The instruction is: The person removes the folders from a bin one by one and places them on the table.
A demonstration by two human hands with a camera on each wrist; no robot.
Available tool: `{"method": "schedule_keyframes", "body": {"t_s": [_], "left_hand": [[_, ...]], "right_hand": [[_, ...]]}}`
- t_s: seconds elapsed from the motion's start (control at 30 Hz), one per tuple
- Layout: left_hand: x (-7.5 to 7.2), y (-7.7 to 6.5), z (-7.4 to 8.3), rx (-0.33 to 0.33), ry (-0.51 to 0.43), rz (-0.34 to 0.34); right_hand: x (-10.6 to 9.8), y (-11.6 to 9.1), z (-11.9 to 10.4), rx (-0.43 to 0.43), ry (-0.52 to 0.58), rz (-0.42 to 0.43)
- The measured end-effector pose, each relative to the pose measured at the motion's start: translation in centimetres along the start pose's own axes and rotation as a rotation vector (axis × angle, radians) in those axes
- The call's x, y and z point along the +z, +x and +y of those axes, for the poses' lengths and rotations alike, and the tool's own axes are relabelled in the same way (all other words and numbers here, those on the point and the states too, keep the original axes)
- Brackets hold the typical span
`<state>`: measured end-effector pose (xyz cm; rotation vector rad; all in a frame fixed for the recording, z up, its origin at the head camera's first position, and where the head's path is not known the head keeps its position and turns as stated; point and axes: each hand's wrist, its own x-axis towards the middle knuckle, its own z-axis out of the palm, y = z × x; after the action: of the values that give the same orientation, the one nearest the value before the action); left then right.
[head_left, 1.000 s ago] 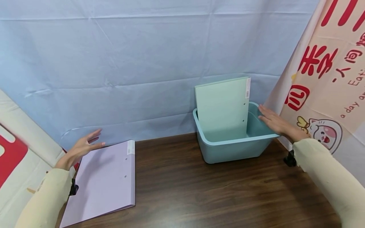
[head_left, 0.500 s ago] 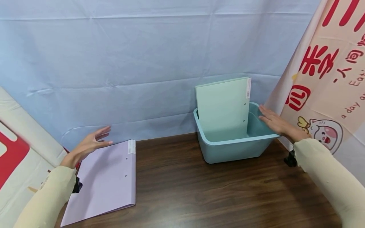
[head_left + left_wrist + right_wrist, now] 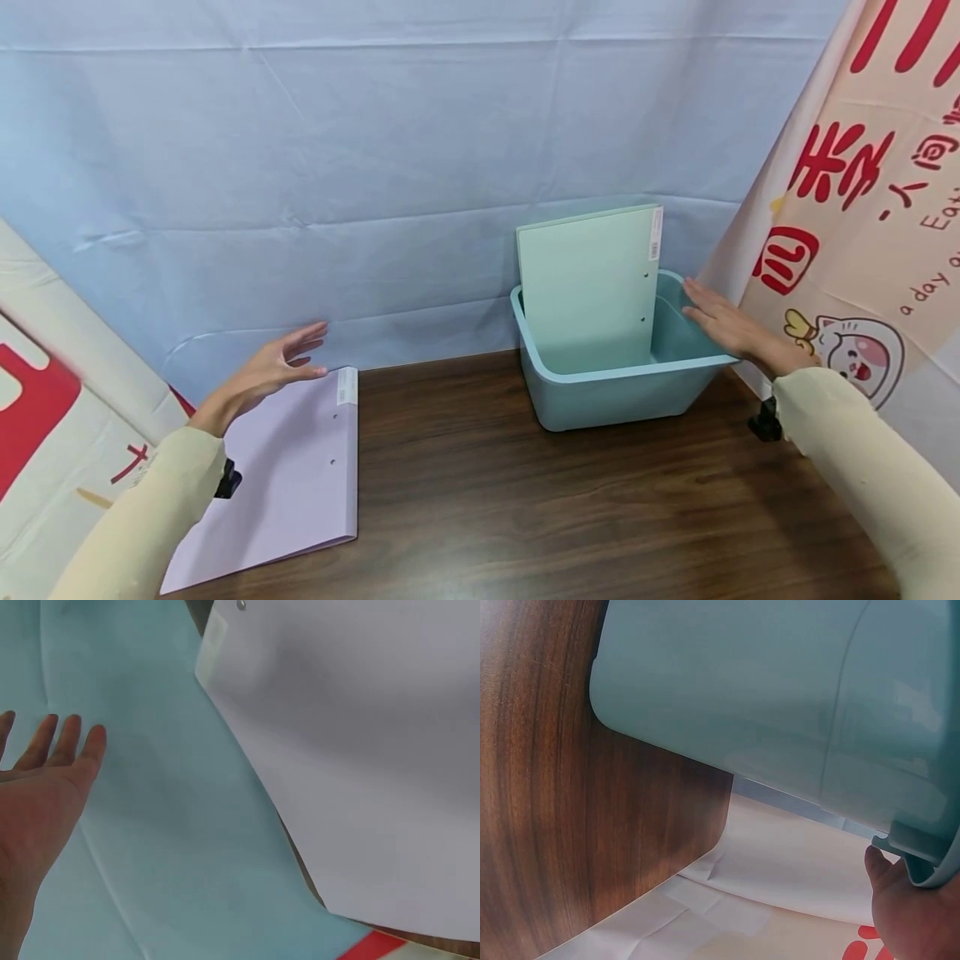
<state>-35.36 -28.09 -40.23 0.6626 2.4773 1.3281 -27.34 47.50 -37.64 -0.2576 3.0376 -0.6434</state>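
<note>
As I look along the bench from its left end, the left hand hangs above the far edge of the purple folder, its grip wide: thumb well apart from the fingers, nothing held. The left wrist view shows that hand against the blue cloth, apart from the folder. Such a spread, I'd judge, suits a thin thing that is best taken by its edge.

The purple folder lies flat on the bench, well apart from the bin, probably so that its edges are easy to get at. It is pale lilac, plain and smooth, shaded in part, with a white label at the far right corner and two small studs near the folded spine on its right.

Farther right, the bin sits on the bench near the cloth, a dull blue-green tub. The green folder stands inside, tilted slightly and rising well above the rim, perhaps because it is too big to lie flat there. Pale mint, it has a similar label and studs on its right.

At the bin's right end, the right hand rests on the rim, fingers straight, seemingly to steady it; how firm that grip is, I cannot tell.
</note>
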Motion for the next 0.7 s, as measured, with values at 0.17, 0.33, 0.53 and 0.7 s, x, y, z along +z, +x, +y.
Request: {"method": "schedule_keyframes", "body": {"t_s": [0.17, 0.33, 0.53, 0.7], "left_hand": [[0.9, 0.8, 0.7, 0.040, -0.013, -0.013], [1.5, 1.5, 1.5, 0.083, -0.038, -0.025], [2.3, 2.2, 2.4, 0.114, -0.072, -0.046], [3.0, 2.9, 3.1, 0.148, -0.097, -0.053]], "right_hand": [[0.1, 0.0, 0.0, 0.000, -0.002, 0.005], [0.2, -0.1, -0.1, -0.004, 0.000, 0.015], [0.1, -0.2, -0.3, 0.008, 0.001, 0.011], [0.0, -0.2, -0.4, 0.009, 0.000, 0.008]]}}
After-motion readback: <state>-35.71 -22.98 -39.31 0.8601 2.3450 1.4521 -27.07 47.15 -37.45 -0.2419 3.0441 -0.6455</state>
